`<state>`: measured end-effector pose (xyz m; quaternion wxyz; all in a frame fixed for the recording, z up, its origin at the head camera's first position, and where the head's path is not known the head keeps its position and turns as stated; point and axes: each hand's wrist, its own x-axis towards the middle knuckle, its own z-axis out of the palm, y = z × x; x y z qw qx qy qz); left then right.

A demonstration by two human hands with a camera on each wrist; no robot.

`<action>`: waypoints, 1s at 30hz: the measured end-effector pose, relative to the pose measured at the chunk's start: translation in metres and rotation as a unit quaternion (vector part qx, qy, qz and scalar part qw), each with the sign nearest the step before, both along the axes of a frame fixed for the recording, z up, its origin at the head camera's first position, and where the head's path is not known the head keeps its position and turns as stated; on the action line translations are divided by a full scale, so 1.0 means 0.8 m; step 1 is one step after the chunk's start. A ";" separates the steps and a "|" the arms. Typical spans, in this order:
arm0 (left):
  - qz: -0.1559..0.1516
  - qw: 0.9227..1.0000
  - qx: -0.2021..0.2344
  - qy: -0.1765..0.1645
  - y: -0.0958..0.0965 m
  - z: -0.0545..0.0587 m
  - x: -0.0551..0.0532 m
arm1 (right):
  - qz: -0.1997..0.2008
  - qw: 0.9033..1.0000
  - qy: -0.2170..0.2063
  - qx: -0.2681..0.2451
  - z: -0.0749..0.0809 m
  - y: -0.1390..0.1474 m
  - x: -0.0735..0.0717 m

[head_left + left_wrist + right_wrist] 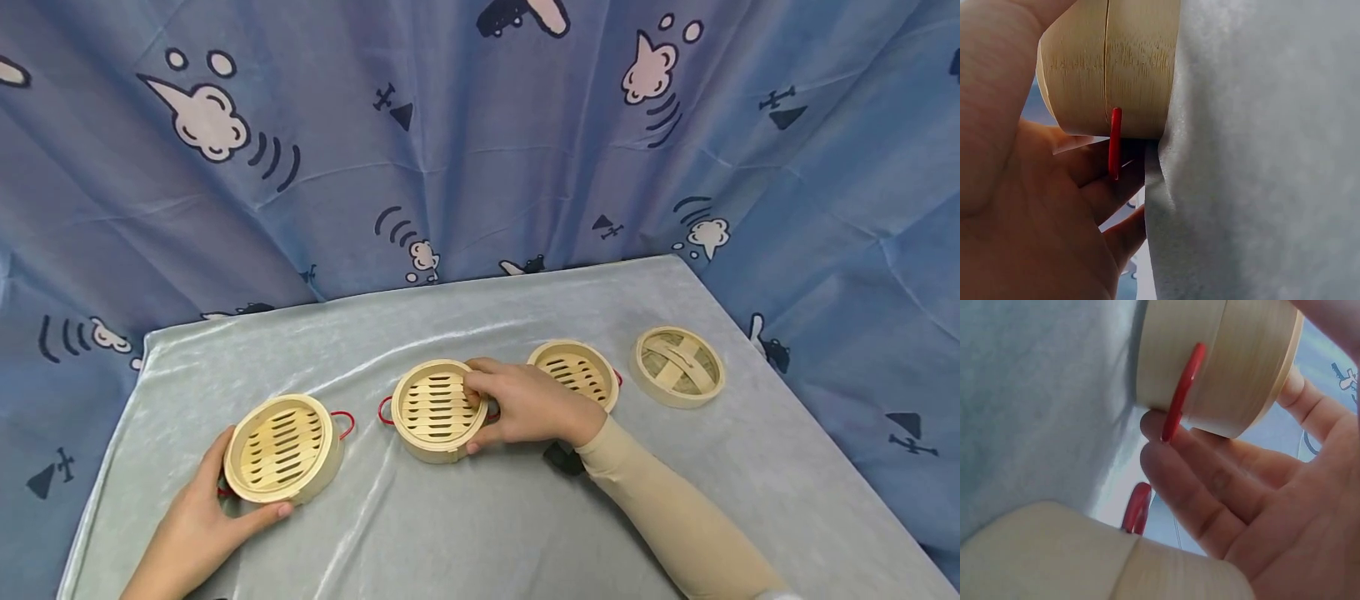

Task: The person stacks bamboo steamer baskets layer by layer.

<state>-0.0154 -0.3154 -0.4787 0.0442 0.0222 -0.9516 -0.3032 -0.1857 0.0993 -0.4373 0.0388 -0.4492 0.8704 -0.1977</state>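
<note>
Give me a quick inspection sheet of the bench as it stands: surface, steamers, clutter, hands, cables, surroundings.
Surface: pale grey velvety cloth over the table, lightly wrinkled.
Job's things: three round bamboo steamer baskets with red loop handles: left basket, middle basket, right basket, all open-topped; one round bamboo lid lying apart at far right.
Clutter: small dark object by the right forearm, unclear what.
Hands: left hand grips the left basket's side; right hand grips the middle basket's rim.
Cables: nothing seen.
Surroundings: blue cartoon-print curtain behind and beside.
</note>
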 end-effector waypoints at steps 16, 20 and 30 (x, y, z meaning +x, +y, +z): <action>-0.009 1.000 0.017 -0.015 0.002 0.005 0.000 | 0.013 1.000 0.013 -0.022 -0.004 -0.003 -0.001; -0.007 1.000 0.013 -0.015 0.001 0.007 -0.001 | 0.017 0.999 0.020 -0.025 0.000 -0.006 -0.001; 0.002 1.000 0.001 -0.026 -0.001 0.005 0.000 | 0.011 0.997 0.052 -0.049 0.012 -0.011 0.006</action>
